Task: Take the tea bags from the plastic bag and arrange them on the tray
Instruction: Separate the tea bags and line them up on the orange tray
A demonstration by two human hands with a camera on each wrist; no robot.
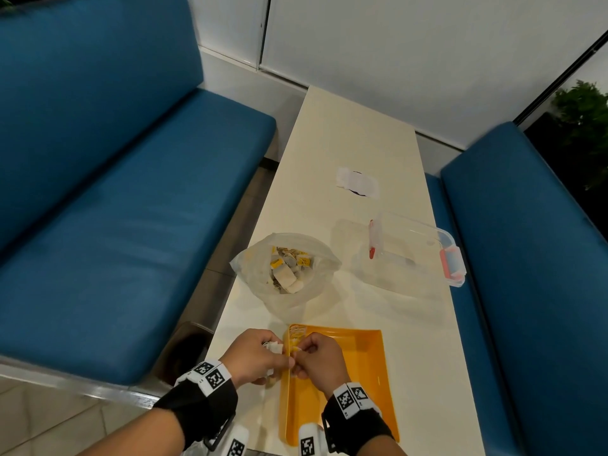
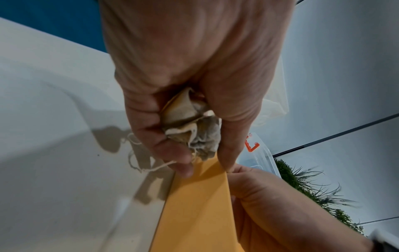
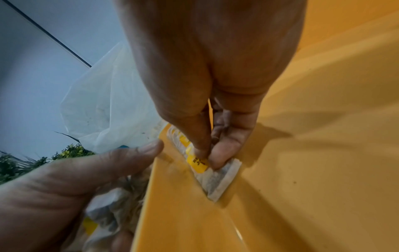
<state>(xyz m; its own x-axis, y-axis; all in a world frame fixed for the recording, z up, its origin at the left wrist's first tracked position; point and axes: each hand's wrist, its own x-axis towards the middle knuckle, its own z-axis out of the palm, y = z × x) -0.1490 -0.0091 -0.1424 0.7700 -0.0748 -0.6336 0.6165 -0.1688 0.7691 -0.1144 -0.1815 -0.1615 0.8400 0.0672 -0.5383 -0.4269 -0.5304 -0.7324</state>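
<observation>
An orange tray lies at the table's near end. Behind it stands an open clear plastic bag with several tea bags inside. My left hand, just left of the tray's left rim, grips a bunch of tea bags with loose strings hanging out. My right hand is inside the tray by the left wall and pinches the yellow tag of a tea bag that lies against that wall. More tea bags line the wall towards the far corner.
A clear plastic box with red clips stands at the right of the table, behind the tray. A white patch sits farther back on the table. Blue benches flank both sides. A plant is at far right.
</observation>
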